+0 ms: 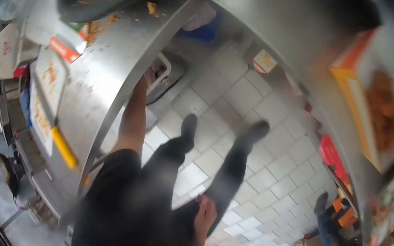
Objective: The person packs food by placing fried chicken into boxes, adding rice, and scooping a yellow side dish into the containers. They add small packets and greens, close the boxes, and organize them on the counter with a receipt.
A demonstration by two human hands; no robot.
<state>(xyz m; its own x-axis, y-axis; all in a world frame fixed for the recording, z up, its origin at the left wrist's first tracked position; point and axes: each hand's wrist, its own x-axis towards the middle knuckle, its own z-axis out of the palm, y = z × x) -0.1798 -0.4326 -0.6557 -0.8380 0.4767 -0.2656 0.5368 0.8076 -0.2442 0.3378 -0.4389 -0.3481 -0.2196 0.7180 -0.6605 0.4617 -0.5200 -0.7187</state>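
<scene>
Dark shirt [115, 223] by steel counter [106, 68], left hand [150, 73] at white tub [166, 63] beneath, seemingly for reach, fingers can't tell; right hand [205, 215] outside, curled narrow.

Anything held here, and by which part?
Cannot be told: the left hand is blurred at the white tub, and the right hand shows no clear object.

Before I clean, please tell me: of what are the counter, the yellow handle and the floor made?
The counter looks like satin metal, likely stainless steel: grey with soft reflections. The yellow handle is probably smooth plastic, being evenly coloured. The floor is pale, slightly shiny tile with joint lines, perhaps ceramic.
</scene>
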